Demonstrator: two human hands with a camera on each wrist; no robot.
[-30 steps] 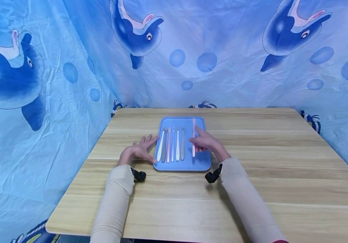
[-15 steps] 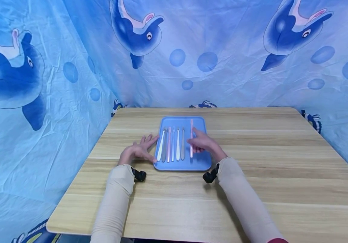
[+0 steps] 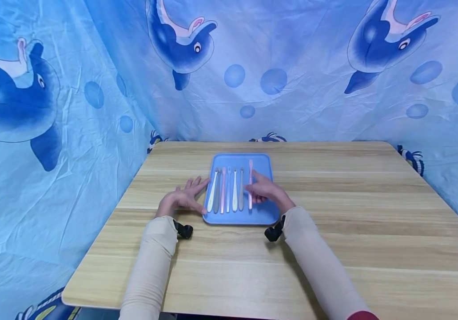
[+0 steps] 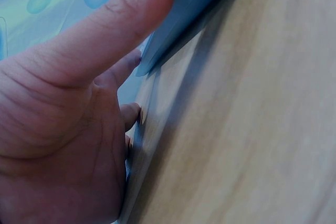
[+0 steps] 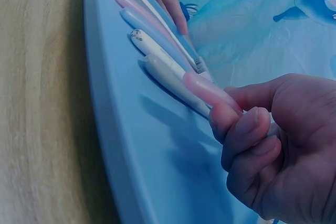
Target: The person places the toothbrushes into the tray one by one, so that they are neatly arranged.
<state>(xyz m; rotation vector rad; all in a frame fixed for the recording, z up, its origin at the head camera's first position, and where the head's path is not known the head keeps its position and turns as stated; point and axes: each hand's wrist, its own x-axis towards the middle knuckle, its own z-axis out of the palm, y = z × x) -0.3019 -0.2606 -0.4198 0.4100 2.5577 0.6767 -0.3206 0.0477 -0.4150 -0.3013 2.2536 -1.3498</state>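
Observation:
A pink toothbrush (image 5: 207, 88) is pinched between the thumb and curled fingers of my right hand (image 3: 264, 189), over the right half of a blue tray (image 3: 262, 218). Its handle end points toward the near rim. Just left of it lies a grey toothbrush (image 3: 241, 195), then a white toothbrush (image 3: 234, 195), a blue one and another pink toothbrush (image 3: 222, 193). More grey and white toothbrushes lie at the row's left end. My left hand (image 3: 185, 198) is spread at the tray's left side, thumb and a fingertip at the rim.
The tray stands on a wood-grain table (image 3: 229, 271). Behind and to the left hangs a blue curtain (image 3: 308, 115) printed with dolphins and bubbles. Each wrist wears a small black camera, the right one (image 3: 273, 232) near the tray's front corner.
My right hand has moved slightly left with the pink toothbrush, bringing it closer to the grey toothbrush at the row's right end. My left hand has stayed at the tray's rim.

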